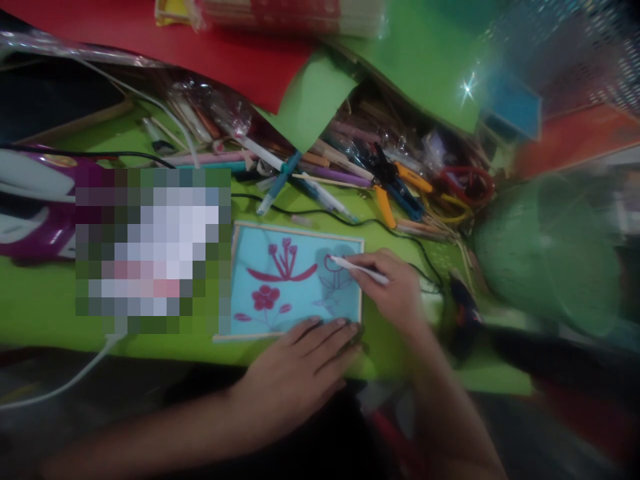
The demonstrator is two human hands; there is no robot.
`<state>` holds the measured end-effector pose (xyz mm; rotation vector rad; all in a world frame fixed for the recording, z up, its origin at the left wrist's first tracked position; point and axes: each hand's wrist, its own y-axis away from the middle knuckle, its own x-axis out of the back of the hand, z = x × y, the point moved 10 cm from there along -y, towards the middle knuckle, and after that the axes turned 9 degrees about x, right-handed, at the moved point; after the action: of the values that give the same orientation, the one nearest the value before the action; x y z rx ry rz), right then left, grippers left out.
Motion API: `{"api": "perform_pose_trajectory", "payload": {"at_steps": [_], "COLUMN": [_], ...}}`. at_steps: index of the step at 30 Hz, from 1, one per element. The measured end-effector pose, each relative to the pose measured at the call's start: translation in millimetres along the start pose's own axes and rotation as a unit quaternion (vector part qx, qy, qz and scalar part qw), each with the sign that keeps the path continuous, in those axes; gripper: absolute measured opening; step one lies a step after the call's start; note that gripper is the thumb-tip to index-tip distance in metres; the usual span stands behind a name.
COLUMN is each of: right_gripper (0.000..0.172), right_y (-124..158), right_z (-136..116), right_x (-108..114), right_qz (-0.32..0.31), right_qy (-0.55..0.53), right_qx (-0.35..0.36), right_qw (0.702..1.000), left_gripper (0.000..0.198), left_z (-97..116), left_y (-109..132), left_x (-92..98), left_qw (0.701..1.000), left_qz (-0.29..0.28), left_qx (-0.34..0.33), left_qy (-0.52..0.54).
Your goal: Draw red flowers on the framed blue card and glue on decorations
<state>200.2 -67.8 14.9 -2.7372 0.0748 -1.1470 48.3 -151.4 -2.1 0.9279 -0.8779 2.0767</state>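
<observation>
A small light-blue panel (280, 293) with a pale wooden border lies on the green table. Red flower shapes are painted on its left and middle parts. My right hand (395, 290) is closed around a thin white pen-like tool (357, 269), whose tip touches the panel's upper right area. My left hand (300, 370) lies flat with fingers stretched out, pressing on the panel's near edge.
A heap of pens, sticks, pliers (395, 183) and scissors lies behind the panel. Red and green paper sheets (310, 93) lie farther back. A purple device (35, 200) sits at left, a green basket-like thing (545, 253) at right. Black cables (420, 253) run across the table.
</observation>
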Motion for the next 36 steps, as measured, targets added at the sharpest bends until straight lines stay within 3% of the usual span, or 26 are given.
{"api": "perform_pose_trajectory", "payload": {"at_steps": [22, 36], "right_gripper": [0.011, 0.012], "right_y": [1.2, 0.5], "right_z": [-2.2, 1.7], "right_x": [-4.5, 0.1], "right_qz": [-0.039, -0.004], "right_qy": [-0.007, 0.001], "right_qx": [0.004, -0.009], "right_qw": [0.999, 1.0], "left_gripper": [0.039, 0.04], "left_z": [-0.6, -1.0], "left_y": [-0.7, 0.2], "left_x": [0.4, -0.7], "left_qw": [1.0, 1.0], "left_qz": [0.003, -0.001], "left_qx": [0.004, 0.006], "left_qy": [-0.004, 0.003]}}
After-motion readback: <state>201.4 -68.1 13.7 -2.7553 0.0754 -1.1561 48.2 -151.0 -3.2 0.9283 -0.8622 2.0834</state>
